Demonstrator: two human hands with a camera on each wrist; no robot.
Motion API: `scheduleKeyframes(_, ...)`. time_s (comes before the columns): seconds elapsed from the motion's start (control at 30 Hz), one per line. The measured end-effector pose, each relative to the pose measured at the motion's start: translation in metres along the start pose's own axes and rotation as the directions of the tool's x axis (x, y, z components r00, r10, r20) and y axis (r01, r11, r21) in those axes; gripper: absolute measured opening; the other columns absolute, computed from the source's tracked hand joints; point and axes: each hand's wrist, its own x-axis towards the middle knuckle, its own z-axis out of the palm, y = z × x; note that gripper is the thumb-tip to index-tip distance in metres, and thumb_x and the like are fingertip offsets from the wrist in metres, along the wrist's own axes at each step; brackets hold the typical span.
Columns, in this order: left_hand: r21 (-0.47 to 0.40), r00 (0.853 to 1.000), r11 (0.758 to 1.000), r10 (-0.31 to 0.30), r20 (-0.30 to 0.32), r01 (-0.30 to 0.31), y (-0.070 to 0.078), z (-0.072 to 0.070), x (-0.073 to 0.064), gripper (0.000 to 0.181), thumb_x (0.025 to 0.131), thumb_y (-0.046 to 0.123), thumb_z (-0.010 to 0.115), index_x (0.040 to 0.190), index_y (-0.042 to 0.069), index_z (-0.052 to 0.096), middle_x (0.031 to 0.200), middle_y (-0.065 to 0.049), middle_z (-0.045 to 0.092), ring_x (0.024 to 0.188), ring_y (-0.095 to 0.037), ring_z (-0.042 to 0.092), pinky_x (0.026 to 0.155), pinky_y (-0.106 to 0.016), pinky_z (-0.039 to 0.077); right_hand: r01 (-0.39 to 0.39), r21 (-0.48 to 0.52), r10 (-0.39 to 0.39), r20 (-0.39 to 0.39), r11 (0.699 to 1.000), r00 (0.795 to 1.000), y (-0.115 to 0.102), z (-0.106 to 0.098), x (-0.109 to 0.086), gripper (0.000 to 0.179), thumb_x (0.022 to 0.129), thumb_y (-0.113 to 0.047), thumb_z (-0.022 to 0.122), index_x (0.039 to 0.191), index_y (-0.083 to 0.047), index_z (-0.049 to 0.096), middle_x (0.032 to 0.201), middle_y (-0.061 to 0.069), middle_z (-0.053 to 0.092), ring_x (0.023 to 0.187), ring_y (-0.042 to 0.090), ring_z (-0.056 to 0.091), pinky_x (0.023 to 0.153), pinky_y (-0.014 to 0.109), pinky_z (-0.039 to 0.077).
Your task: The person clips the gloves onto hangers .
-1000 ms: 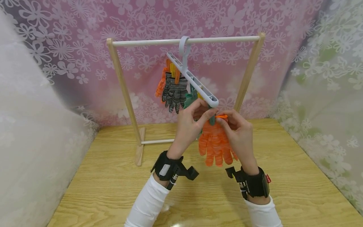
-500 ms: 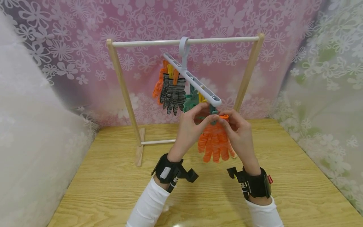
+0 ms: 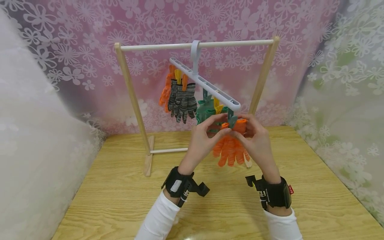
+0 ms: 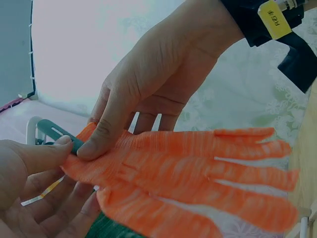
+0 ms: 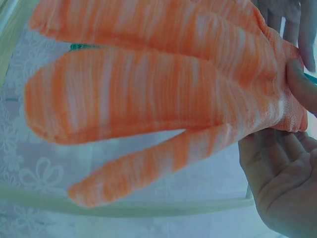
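Note:
An orange knit glove (image 3: 231, 151) hangs fingers down from the near end of a white hanger bar (image 3: 207, 86). A dark green clothespin (image 3: 232, 120) under that end has its jaws over the glove's cuff. With the thumb in front and fingers behind, my left hand (image 3: 205, 136) holds the cuff's left side. My right hand (image 3: 256, 138) pinches the cuff's right side the same way. Both thumbs come close together just below the clothespin. In the left wrist view, the thumbs lie right at the clothespin (image 4: 64, 135); the glove (image 5: 129, 94) fills much of the right wrist view.
Grey striped gloves (image 3: 183, 103) and an orange glove (image 3: 165, 93) hang toward the bar's far end. Green gloves (image 3: 205, 108) hang behind my left hand by a green and a yellow clothespin (image 3: 218, 105). The wooden rack (image 3: 132, 96) stands on a wood-grain table (image 3: 114, 200).
The bar's near end has swung right. The right hand has moved from the cuff's side edge to spread it, and the cuff now shows on both sides of the green clothespin.

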Motion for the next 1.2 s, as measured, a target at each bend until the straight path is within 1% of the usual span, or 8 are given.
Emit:
scheduleKeyframes(0.13, 0.037, 0.998, 0.999, -0.033, 0.045, 0.031, -0.009, 0.001, -0.003, 0.043, 0.097, 0.016, 0.071, 0.138, 0.011, 0.062, 0.124, -0.010, 0.069, 0.105, -0.021, 0.070, 0.082, -0.026, 0.059, -0.036, -0.017, 0.036, -0.005, 0.999, 0.999, 0.008, -0.007, 0.002, 0.054, 0.085, 0.006, 0.078, 0.135, -0.003, 0.060, 0.100, 0.020, 0.074, 0.079, -0.009, 0.064, 0.067, 0.010, 0.052)
scheduleKeyframes(0.33, 0.091, 0.987, 0.992, -0.098, 0.126, 0.087, -0.024, 0.005, -0.006, 0.037, 0.099, 0.020, 0.068, 0.135, 0.012, 0.064, 0.123, -0.008, 0.070, 0.100, -0.018, 0.070, 0.082, -0.024, 0.059, -0.112, 0.005, 0.112, -0.018, 0.994, 0.994, 0.020, -0.016, 0.003, 0.055, 0.089, 0.001, 0.076, 0.140, -0.008, 0.058, 0.105, 0.007, 0.072, 0.079, -0.003, 0.066, 0.072, 0.012, 0.054)
scheduleKeyframes(0.57, 0.142, 0.972, 0.982, -0.148, 0.181, 0.123, -0.042, 0.010, -0.010, 0.036, 0.100, 0.022, 0.067, 0.135, 0.011, 0.064, 0.122, -0.007, 0.071, 0.102, -0.018, 0.069, 0.085, -0.026, 0.057, -0.245, -0.010, 0.245, -0.012, 0.969, 0.969, 0.035, -0.022, 0.003, 0.058, 0.094, -0.013, 0.075, 0.147, -0.008, 0.053, 0.122, 0.022, 0.068, 0.085, -0.007, 0.063, 0.077, 0.012, 0.051)
scheduleKeyframes(0.7, 0.166, 0.969, 0.975, -0.176, 0.177, 0.147, -0.049, 0.007, -0.015, 0.034, 0.102, 0.022, 0.065, 0.133, 0.010, 0.065, 0.120, -0.006, 0.071, 0.103, -0.019, 0.069, 0.088, -0.029, 0.057, -0.303, 0.043, 0.304, -0.016, 0.952, 0.953, 0.044, -0.019, 0.003, 0.057, 0.095, -0.017, 0.074, 0.147, -0.010, 0.052, 0.124, 0.019, 0.067, 0.092, -0.001, 0.063, 0.082, 0.014, 0.051)
scheduleKeyframes(0.9, 0.180, 0.975, 0.970, -0.188, 0.116, 0.166, -0.058, -0.001, -0.021, 0.029, 0.103, 0.025, 0.062, 0.129, 0.014, 0.069, 0.114, -0.003, 0.072, 0.096, -0.016, 0.070, 0.086, -0.030, 0.058, -0.371, 0.095, 0.376, -0.049, 0.924, 0.925, 0.060, -0.018, 0.004, 0.055, 0.096, -0.014, 0.072, 0.146, -0.004, 0.052, 0.130, 0.018, 0.062, 0.098, 0.000, 0.060, 0.085, 0.016, 0.048)
scheduleKeyframes(1.03, 0.181, 0.977, 0.968, -0.192, 0.089, 0.174, -0.061, -0.007, -0.025, 0.028, 0.103, 0.027, 0.062, 0.128, 0.015, 0.069, 0.112, -0.001, 0.073, 0.093, -0.014, 0.071, 0.081, -0.027, 0.058, -0.428, 0.063, 0.431, -0.057, 0.902, 0.900, 0.067, -0.020, 0.004, 0.052, 0.099, -0.020, 0.069, 0.145, -0.003, 0.053, 0.131, 0.024, 0.061, 0.093, -0.001, 0.059, 0.079, 0.013, 0.048)
scheduleKeyframes(1.13, 0.191, 0.977, 0.965, -0.198, 0.077, 0.181, -0.063, -0.013, -0.028, 0.027, 0.103, 0.027, 0.062, 0.127, 0.016, 0.070, 0.112, 0.000, 0.073, 0.093, -0.017, 0.072, 0.079, -0.026, 0.058, -0.458, -0.002, 0.458, -0.048, 0.889, 0.888, 0.076, -0.024, 0.002, 0.053, 0.101, -0.026, 0.067, 0.145, -0.003, 0.053, 0.131, 0.026, 0.062, 0.088, -0.004, 0.057, 0.075, 0.013, 0.048)
scheduleKeyframes(1.2, 0.201, 0.976, 0.961, -0.207, 0.063, 0.191, -0.066, -0.017, -0.032, 0.027, 0.103, 0.027, 0.062, 0.126, 0.016, 0.070, 0.112, 0.000, 0.073, 0.092, -0.017, 0.072, 0.079, -0.026, 0.059, -0.464, -0.066, 0.463, -0.027, 0.883, 0.886, 0.083, -0.028, 0.000, 0.055, 0.102, -0.030, 0.064, 0.146, -0.002, 0.051, 0.132, 0.029, 0.061, 0.095, 0.010, 0.066, 0.083, 0.025, 0.054)
